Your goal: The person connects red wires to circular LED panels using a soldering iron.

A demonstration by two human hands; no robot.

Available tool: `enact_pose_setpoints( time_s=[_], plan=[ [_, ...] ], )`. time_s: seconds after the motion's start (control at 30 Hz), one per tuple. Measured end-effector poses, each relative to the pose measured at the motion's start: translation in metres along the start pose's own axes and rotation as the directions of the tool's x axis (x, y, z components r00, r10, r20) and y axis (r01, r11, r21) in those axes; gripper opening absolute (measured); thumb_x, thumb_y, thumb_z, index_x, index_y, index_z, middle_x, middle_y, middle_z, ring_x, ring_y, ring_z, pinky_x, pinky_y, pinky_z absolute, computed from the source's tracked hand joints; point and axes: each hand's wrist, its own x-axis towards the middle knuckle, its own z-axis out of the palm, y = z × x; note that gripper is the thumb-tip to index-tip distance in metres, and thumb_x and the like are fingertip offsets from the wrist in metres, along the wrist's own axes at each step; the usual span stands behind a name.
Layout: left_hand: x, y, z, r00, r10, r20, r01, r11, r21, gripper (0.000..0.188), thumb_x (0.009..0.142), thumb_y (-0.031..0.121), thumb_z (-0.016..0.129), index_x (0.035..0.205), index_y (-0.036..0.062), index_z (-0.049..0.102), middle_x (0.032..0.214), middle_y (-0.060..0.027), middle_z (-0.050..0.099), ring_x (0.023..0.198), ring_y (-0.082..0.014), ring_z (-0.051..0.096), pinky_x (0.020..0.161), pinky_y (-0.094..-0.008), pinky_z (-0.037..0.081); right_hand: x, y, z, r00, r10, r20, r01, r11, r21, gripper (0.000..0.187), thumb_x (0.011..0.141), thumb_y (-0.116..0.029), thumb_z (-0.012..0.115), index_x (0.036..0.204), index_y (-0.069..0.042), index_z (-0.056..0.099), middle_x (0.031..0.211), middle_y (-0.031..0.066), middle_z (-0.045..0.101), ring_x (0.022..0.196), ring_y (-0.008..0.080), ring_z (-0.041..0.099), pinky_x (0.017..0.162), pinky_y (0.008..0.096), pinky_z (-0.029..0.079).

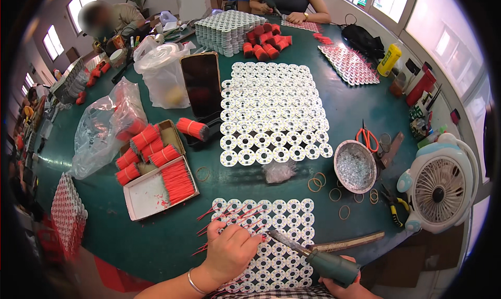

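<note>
My left hand (229,249), with a bracelet at the wrist, is closed in a pinch on a short red wire (264,237). Its fingertips rest over a panel of round white circuit boards (279,262) near the table's front edge. Several red wires stick out from the panel's upper left discs. In my right hand (348,286) is a soldering iron (334,266) with a dark green handle. The iron's tip reaches the board close to my left fingertips; whether it touches the wire I cannot tell.
A stack of panels (274,111) lies ahead. To the left, a cardboard box (151,202) holds red wires beside a phone (202,85). On the right are a metal bowl (355,166), pliers (395,207), a wooden strip (347,242) and a fan (438,186). Two people sit across the table.
</note>
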Motion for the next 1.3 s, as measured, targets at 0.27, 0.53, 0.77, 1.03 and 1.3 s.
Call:
enact_pose_setpoints(
  time_s=[0.27,0.53,0.77,1.03,1.3],
  plan=[
    [-0.001,-0.002,0.0,0.999,-0.013,0.038,0.014,1.0,-0.009,0.022,0.062,0.015,0.07,0.083,0.0157,0.066,0.068,0.0038,0.047,0.074,-0.0155,0.05,0.08,-0.0417,0.029,-0.002,0.003,0.004,1.0,0.011,0.019,-0.012,1.0,0.016,0.053,0.073,-0.008,0.072,0.116,0.005,0.044,0.104,0.0169,0.06,0.092,0.022,0.059,0.081,0.0336,0.046],
    [-0.001,-0.001,0.0,1.0,-0.013,0.028,0.013,1.0,-0.004,0.022,0.061,0.013,0.07,0.083,0.0154,0.066,0.068,0.0035,0.047,0.072,-0.0159,0.05,0.079,-0.0403,0.03,0.01,0.002,0.004,0.968,-0.25,0.01,0.249,0.958,-0.144,0.046,0.078,-0.012,0.068,0.115,0.005,0.046,0.094,0.0153,0.062,0.081,0.0223,0.061,0.071,0.0309,0.049],
    [-0.004,-0.002,0.002,0.998,-0.058,0.006,0.058,0.997,-0.05,0.016,0.068,0.009,0.069,0.083,0.0148,0.066,0.068,0.0023,0.048,0.07,-0.0172,0.05,0.074,-0.0361,0.032,0.011,0.0,0.007,0.988,-0.092,-0.122,0.121,0.958,0.26,0.035,0.085,-0.021,0.06,0.107,0.006,0.056,0.074,0.0099,0.062,0.057,0.016,0.058,0.055,0.0292,0.047],
    [0.004,0.016,-0.011,0.995,-0.057,-0.085,0.053,0.997,-0.054,0.018,0.064,0.011,0.071,0.081,0.0161,0.067,0.067,0.0042,0.047,0.071,-0.0151,0.049,0.075,-0.0381,0.028,-0.018,0.02,-0.002,0.989,-0.05,-0.136,0.071,0.986,0.15,0.035,0.081,-0.014,0.065,0.107,0.006,0.054,0.078,0.0108,0.062,0.061,0.0158,0.059,0.058,0.0287,0.048],
    [0.002,0.013,-0.002,1.0,-0.001,0.025,0.001,1.0,0.027,0.012,0.069,0.018,0.069,0.08,0.0175,0.066,0.065,0.005,0.043,0.071,-0.0122,0.049,0.08,-0.0377,0.028,-0.019,0.002,-0.001,0.99,0.132,-0.041,-0.123,0.978,0.17,0.048,0.074,-0.009,0.071,0.113,0.004,0.047,0.099,0.0144,0.062,0.089,0.0196,0.06,0.077,0.032,0.048]
  ],
)
